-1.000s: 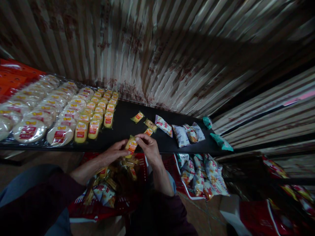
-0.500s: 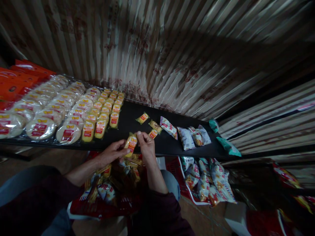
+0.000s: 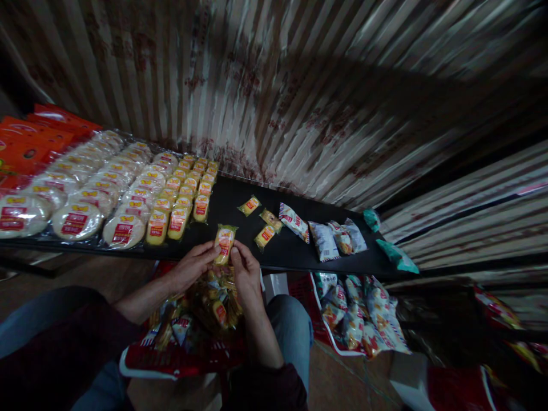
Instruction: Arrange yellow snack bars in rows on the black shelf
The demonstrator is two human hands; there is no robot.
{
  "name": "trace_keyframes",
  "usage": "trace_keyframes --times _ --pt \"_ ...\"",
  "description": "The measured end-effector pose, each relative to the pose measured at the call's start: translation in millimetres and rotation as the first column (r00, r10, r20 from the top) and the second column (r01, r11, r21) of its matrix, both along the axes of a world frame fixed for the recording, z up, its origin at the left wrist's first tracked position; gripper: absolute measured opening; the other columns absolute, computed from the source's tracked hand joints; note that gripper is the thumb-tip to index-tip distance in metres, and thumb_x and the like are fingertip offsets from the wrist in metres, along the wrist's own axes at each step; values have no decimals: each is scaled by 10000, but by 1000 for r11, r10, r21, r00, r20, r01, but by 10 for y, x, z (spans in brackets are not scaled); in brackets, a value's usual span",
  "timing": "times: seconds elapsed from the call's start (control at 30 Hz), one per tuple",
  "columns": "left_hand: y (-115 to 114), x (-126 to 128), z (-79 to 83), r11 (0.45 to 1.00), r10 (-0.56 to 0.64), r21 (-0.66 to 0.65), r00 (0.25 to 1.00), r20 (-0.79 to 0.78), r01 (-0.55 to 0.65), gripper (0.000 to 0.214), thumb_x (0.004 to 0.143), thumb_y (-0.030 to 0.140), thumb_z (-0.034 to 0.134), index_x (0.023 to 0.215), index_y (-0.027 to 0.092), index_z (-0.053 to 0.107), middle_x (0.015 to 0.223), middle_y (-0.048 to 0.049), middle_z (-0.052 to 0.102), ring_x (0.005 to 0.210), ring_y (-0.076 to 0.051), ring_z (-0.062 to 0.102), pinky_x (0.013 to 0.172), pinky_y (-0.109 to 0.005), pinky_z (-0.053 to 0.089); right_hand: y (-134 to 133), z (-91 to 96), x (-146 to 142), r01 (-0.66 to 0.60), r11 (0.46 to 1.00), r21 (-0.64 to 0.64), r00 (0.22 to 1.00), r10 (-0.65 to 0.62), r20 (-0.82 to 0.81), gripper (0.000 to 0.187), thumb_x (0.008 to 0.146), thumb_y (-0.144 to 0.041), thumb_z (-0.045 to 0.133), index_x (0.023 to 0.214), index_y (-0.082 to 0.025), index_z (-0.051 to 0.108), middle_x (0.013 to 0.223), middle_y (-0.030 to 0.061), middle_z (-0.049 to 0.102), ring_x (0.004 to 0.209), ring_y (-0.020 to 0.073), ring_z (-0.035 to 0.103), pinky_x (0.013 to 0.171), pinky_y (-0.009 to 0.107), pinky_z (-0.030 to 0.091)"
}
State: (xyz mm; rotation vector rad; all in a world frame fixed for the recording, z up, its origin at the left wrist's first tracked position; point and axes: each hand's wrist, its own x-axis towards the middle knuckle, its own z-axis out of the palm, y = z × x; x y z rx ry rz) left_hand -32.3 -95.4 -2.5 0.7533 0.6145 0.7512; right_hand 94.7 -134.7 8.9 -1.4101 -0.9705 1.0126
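Between my two hands, a small yellow snack packet [image 3: 224, 244] with a red label stands upright near the shelf's front edge. My left hand [image 3: 196, 264] is closed on its left side, and the fingers of my right hand [image 3: 245, 268] pinch its lower right edge. Left of it, similar yellow packets [image 3: 177, 220] stand in neat overlapping rows on the black shelf [image 3: 231, 197]. Loose yellow packets [image 3: 265, 235] lie to the right of my hands. Under my hands sits a red basket [image 3: 149, 358] filled with more packets, partly hidden by my arms.
Round clear-wrapped cakes [image 3: 77, 221] and orange bags [image 3: 25, 147] fill the shelf's left end. White bags [image 3: 324, 241] and green packets [image 3: 397, 255] lie toward its right end. A second red basket [image 3: 309, 302] of snack bags stands below. Pleated curtain [image 3: 257, 91] hangs behind.
The held packet has turned more upright and moved slightly left and up. My right hand has come down from its top corner to its lower right side.
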Motion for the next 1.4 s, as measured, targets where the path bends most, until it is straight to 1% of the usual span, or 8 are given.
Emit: trace_keyframes --times 0.13,0.3,0.5,0.7,0.8,0.87,1.17,1.4 --pt "6 13 -36 995 56 -87 997 62 -50 386 754 398 648 1019 121 607 745 -37 645 613 -131 587 540 -248 462 -90 -65 -36 5 999 31 1000 -6 30 347 794 -431 575 1078 -242 640 1036 52 654 936 212 596 733 308 511" --pt "10 47 -75 989 74 -129 997 35 -69 412 735 449 650 984 123 610 612 14 593 499 -101 518 498 -241 435 -134 -83 -117 42 998 41 997 -44 56 353 807 -413 559 1113 -246 614 995 40 667 875 205 609 703 303 504" --pt "-28 70 -30 996 72 -46 997 -40 -74 484 706 514 653 1024 159 566 643 34 567 550 -105 530 477 -213 396 -129 25 -149 70 996 48 998 -70 9 273 807 -383 570 1024 -220 590 988 43 656 801 170 613 678 283 502" --pt "-21 49 -72 996 88 15 990 -113 -87 401 726 518 620 927 180 543 715 36 532 608 -112 515 510 -225 411 -109 100 -189 96 992 80 994 -101 51 205 800 -334 582 942 -188 577 909 40 651 800 153 611 722 270 499" --pt "-3 49 -114 986 166 38 978 -124 -162 357 727 506 617 852 177 559 719 35 533 648 -114 506 569 -230 420 -118 100 -222 79 995 63 994 -84 75 242 822 -344 551 997 -180 574 899 40 651 773 150 613 695 273 506" --pt "8 50 -123 975 220 53 968 -120 -215 334 723 492 623 805 174 569 707 38 536 658 -111 503 612 -228 418 -126 90 -237 54 995 88 989 -66 132 273 832 -336 538 1055 -182 575 958 49 649 839 160 615 746 288 507" --pt "19 43 -38 969 246 11 964 -96 -246 328 675 481 670 728 170 581 589 53 478 566 -90 454 536 -196 376 -121 36 -246 -14 986 168 934 -47 353 374 825 -274 557 1195 -222 535 1153 63 594 1069 186 556 943 347 444" --pt "73 2 -1 954 279 173 938 -204 -246 343 706 500 634 830 180 628 632 17 561 611 -135 522 530 -223 413 -109 34 -275 7 976 217 912 -96 399 369 834 -273 552 1199 -219 541 1125 68 590 1029 180 560 914 347 456"
